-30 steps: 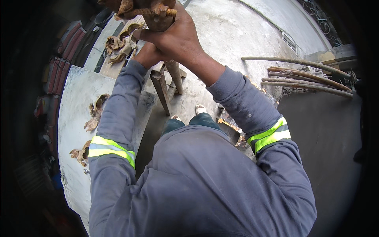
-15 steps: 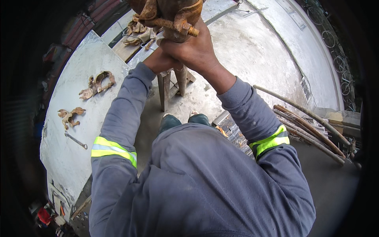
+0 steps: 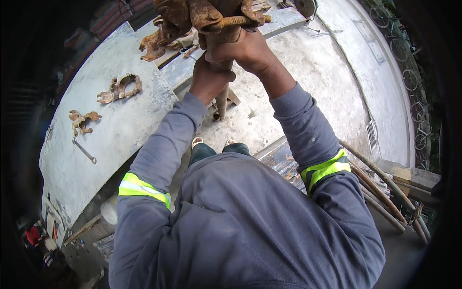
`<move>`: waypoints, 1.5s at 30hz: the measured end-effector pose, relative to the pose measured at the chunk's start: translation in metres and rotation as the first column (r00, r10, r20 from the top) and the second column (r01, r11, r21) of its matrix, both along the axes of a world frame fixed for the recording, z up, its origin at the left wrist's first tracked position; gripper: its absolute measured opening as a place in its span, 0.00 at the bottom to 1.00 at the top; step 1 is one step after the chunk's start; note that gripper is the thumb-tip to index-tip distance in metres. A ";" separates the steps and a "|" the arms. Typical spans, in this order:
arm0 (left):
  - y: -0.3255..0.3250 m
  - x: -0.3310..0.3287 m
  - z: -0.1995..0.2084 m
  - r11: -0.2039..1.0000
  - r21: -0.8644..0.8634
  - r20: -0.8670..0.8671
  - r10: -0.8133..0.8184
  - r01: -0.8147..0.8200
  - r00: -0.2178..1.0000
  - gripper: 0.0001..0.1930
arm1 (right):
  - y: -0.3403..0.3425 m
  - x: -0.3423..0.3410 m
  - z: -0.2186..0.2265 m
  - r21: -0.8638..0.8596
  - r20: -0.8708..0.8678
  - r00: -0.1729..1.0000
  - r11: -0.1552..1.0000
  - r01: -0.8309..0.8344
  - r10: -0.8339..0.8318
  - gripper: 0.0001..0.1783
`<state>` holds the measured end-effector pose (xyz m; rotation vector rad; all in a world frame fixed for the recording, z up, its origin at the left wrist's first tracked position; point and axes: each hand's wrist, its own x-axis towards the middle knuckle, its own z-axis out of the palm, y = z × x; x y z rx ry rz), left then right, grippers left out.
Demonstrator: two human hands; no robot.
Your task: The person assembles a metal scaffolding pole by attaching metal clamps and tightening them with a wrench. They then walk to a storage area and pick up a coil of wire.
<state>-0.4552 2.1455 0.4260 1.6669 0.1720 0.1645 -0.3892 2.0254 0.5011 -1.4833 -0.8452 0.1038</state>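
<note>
A rusty scaffold clamp (image 3: 204,17) with a threaded bolt across it sits at the top edge, partly out of view, on top of an upright metal pipe (image 3: 222,102). Just beneath the clamp my right hand (image 3: 248,52) is closed round the pipe. Lower down and to the left, my left hand (image 3: 211,79) wraps the same pipe, thumb toward the right. On a grey sheet at left lie a rusty clamp (image 3: 120,89) with a round opening, a smaller rusty clamp part (image 3: 83,122) and a combination wrench (image 3: 84,150). No hand touches these.
The pale sheet (image 3: 106,130) stretches along my left side. Long rusty pipes (image 3: 385,188) lie at right near a concrete ledge (image 3: 409,176). Concrete floor (image 3: 308,67) spreads ahead, bicycles (image 3: 417,111) stand beyond it, and a white bucket (image 3: 109,210) is at lower left.
The clamp has turned and tilted, so a jaw now shows hanging at its left. My left hand now shows lower on the pipe, more apart from the right. The view has shifted slightly.
</note>
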 end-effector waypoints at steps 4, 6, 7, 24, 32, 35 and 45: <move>0.010 0.003 -0.003 0.994 -0.094 -0.100 -0.072 0.062 0.992 0.30 | 0.001 0.002 -0.003 0.041 -0.039 0.997 0.997 -0.065 0.067 0.24; 0.010 0.008 -0.005 0.988 -0.152 -0.075 -0.042 0.031 0.996 0.30 | 0.005 0.005 -0.003 -0.005 -0.116 0.992 0.999 -0.041 0.040 0.23; 0.009 0.011 -0.006 0.984 -0.176 -0.075 -0.011 -0.002 0.997 0.30 | 0.009 0.006 -0.002 -0.014 -0.140 0.990 1.000 -0.017 0.015 0.23; 0.026 0.005 -0.022 0.797 0.600 0.215 -0.235 0.062 0.948 0.31 | 0.024 -0.022 -0.017 0.047 -0.023 0.973 0.972 0.230 -0.229 0.30; 0.076 0.027 -0.003 0.804 0.513 -0.060 -0.314 0.299 0.947 0.45 | 0.053 -0.009 -0.020 0.147 0.105 0.910 0.911 0.385 -0.401 0.19; 0.073 0.024 -0.008 0.890 0.334 -0.029 -0.321 0.311 0.947 0.45 | 0.059 -0.005 -0.020 0.151 0.108 0.915 0.916 0.371 -0.388 0.19; 0.051 0.002 -0.024 0.888 0.414 -0.111 -0.170 0.201 0.979 0.40 | 0.059 -0.009 -0.014 0.148 0.035 0.930 0.923 0.356 -0.365 0.23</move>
